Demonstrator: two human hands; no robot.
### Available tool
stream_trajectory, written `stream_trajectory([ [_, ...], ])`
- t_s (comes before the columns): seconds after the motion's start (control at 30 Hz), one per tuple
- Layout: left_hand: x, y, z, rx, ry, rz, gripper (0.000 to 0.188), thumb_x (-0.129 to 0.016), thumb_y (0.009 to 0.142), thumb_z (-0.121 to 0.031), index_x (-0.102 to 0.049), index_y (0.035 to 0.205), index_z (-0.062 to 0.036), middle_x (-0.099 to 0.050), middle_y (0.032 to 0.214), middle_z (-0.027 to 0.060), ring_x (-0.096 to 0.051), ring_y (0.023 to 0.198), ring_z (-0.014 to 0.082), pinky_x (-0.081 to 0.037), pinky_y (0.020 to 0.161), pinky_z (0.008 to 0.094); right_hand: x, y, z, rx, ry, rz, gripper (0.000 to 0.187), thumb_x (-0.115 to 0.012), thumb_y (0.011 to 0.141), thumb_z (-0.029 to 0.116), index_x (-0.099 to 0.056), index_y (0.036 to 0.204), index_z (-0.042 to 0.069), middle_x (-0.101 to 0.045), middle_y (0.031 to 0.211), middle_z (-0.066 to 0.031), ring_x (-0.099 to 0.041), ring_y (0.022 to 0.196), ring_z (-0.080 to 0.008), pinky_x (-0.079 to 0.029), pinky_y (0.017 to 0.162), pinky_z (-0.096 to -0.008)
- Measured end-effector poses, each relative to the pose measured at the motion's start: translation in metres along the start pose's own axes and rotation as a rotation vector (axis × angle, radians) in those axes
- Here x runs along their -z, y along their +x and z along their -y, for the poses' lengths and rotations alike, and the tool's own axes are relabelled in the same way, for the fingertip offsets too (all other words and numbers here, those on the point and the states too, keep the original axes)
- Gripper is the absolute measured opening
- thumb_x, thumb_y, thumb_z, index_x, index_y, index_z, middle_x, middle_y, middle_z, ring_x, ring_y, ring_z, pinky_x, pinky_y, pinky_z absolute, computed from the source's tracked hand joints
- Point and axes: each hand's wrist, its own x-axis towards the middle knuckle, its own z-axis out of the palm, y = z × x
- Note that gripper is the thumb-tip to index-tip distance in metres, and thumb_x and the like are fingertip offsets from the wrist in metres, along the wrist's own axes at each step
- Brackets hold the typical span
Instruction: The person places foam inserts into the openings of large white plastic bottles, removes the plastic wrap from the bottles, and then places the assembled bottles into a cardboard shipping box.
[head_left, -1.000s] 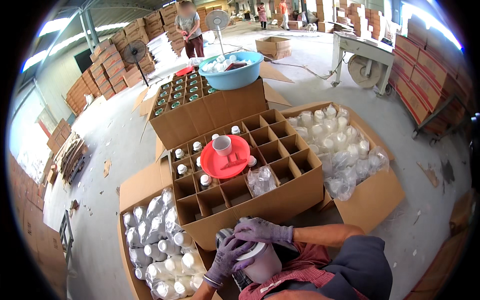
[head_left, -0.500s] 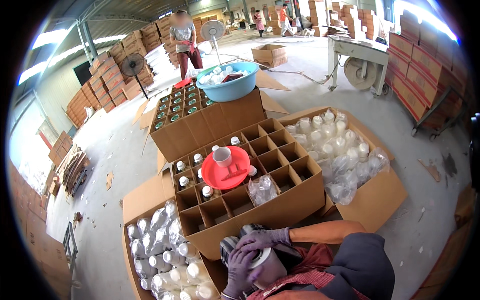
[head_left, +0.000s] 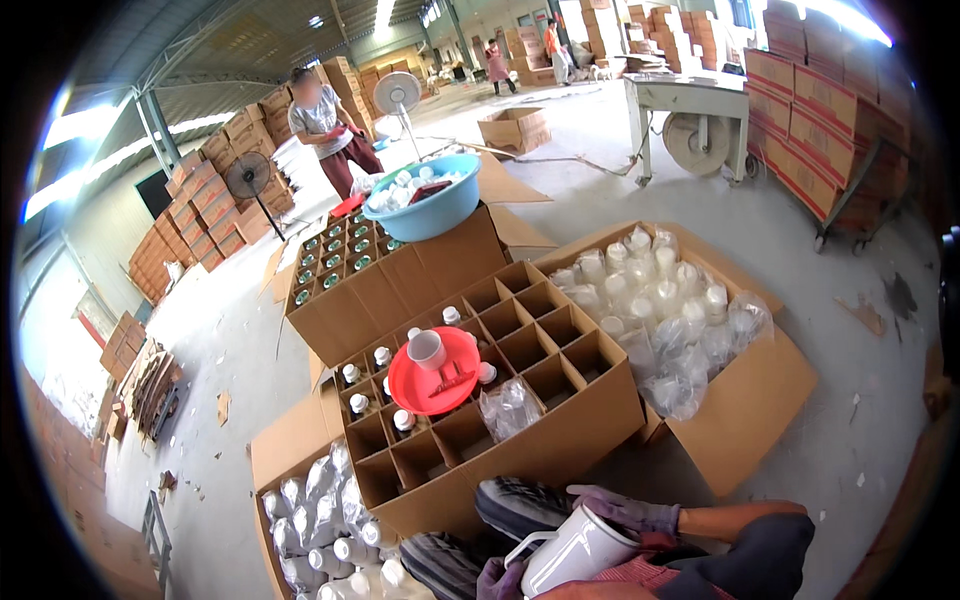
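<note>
A white pitcher [head_left: 578,552] with a loop handle lies tilted over my lap at the lower edge. My left hand [head_left: 499,578], in a purple glove, closes on it near the lower end of its handle; part of this hand is cut off by the picture's edge. Along the pitcher's upper rim lies my right hand [head_left: 632,510], gloved too, its fingers stretched out against it. In front of my knees stands a divided carton [head_left: 520,445] with several white-capped bottles [head_left: 403,420]. A red plate [head_left: 408,388] rests on its dividers, carrying a grey cup [head_left: 427,350] and a red-handled tool [head_left: 452,384].
Open cartons of plastic-wrapped white bottles stand at left [head_left: 330,530] and right [head_left: 640,290]. Beyond, a blue basin [head_left: 425,205] sits on another carton [head_left: 400,285]. A co-worker [head_left: 328,130] stands behind it near two fans. A wheeled table [head_left: 690,95] and stacked boxes [head_left: 825,115] are far right.
The pitcher has turned and tilted to the right, so its handle now shows. My right hand has shifted right, and my left hand has dropped lower. The co-worker leans differently.
</note>
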Motion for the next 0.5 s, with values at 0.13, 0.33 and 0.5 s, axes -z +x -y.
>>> stream_trajectory([
  [0.13, -0.004, 0.0, 0.003, 0.048, 0.029, 0.045, 0.031, -0.052, 0.096, -0.022, -0.066, 0.112, 0.0011, -0.066, 0.11, 0.0128, -0.06, 0.107, 0.0241, -0.045, 0.096, 0.0363, -0.019, 0.013, 0.004, 0.316, -0.242, -0.015, 0.056, -0.037, 0.101, 0.037, -0.034, 0.147, 0.006, -0.034, 0.149, -0.0167, -0.029, 0.139, -0.0326, -0.02, 0.115, -0.042],
  [0.33, 0.005, -0.002, 0.004, 0.11, 0.025, 0.053, 0.031, -0.055, 0.096, -0.024, -0.068, 0.111, -0.0001, -0.068, 0.108, 0.0124, -0.062, 0.104, 0.0241, -0.047, 0.094, 0.036, -0.03, 0.032, 0.06, 0.81, -0.591, 0.225, 0.049, -0.05, 0.096, 0.031, -0.047, 0.139, 0.006, -0.044, 0.142, -0.0163, -0.037, 0.135, -0.0313, -0.025, 0.113, -0.04],
  [0.5, 0.018, 0.013, 0.003, 0.117, 0.022, 0.043, 0.031, -0.057, 0.095, -0.026, -0.069, 0.11, -0.0011, -0.069, 0.106, 0.012, -0.064, 0.102, 0.0241, -0.049, 0.091, 0.0358, -0.02, 0.057, -0.012, -0.286, 0.582, -0.247, 0.045, -0.047, 0.097, 0.045, -0.058, 0.109, 0.003, -0.064, 0.105, -0.0079, -0.058, 0.095, -0.0159, -0.048, 0.081, -0.028],
])
